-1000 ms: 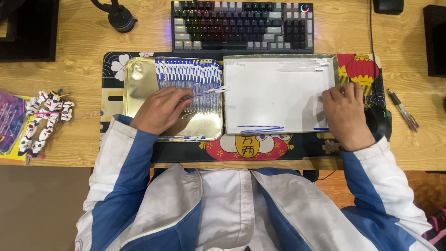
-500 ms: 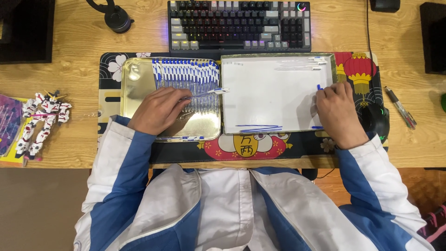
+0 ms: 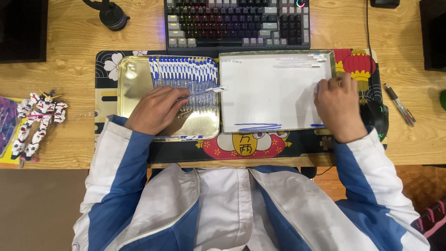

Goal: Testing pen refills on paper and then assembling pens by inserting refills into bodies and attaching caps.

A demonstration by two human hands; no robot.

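Gold tray (image 3: 134,76) on the desk (image 3: 69,65) holds rowed blue-capped pens (image 3: 186,74); the left hand (image 3: 155,109) pinches one pen (image 3: 206,90) there. Right hand (image 3: 339,107), fingers curled, rests on the white tray (image 3: 265,93); carrying the pen across looks next.

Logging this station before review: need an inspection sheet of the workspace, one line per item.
Surface: wooden desk with a patterned desk mat under the trays.
Job's things: gold tray holds a row of clear blue-capped tubes; white tray holds a few tubes at its top and bottom edges.
Clutter: toy robot figure, pens, mouse, keyboard.
Grips: left hand holds one tube over the gold tray; right hand rests on the white tray's right edge, fingers curled, contents unclear.
Cables: one thin cable at the upper right.
Surroundings: dark monitor edges; floor below.
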